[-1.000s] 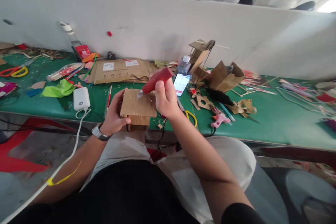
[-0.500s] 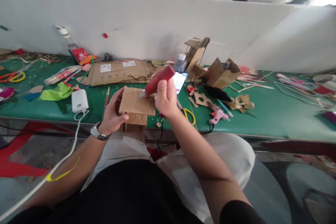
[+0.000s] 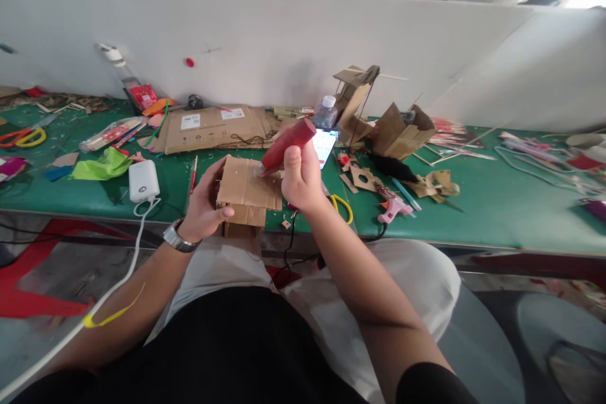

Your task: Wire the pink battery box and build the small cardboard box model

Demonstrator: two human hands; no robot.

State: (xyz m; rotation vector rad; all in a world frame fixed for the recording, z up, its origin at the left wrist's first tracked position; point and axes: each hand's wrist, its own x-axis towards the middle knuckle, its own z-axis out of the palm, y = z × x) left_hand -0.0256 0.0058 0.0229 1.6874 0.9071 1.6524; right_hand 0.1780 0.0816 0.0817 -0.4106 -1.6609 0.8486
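Observation:
My left hand (image 3: 208, 199) grips a small cardboard box (image 3: 246, 182) by its left side, thumb along the front edge and fingers behind. The box is held at the near edge of the green table, above my lap. In my right hand (image 3: 303, 178) is what looks like a red utility knife (image 3: 288, 144), tilted with its butt up and to the right. Its short metallic tip meets the top panel of the box; how deep it goes I cannot tell. My fingers on the far side of the handle are hidden.
A white power bank (image 3: 144, 181) with a cable lies left. Right of the box are yellow-handled scissors (image 3: 341, 207), a pink glue gun (image 3: 394, 208) and a lit phone (image 3: 324, 146). Flat cardboard (image 3: 213, 129) and a bottle (image 3: 326, 113) stand behind, before a white partition (image 3: 265, 44).
The box's top panel has shifted very slightly to the right under the knife tip. Both hands keep nearly the same position and grip.

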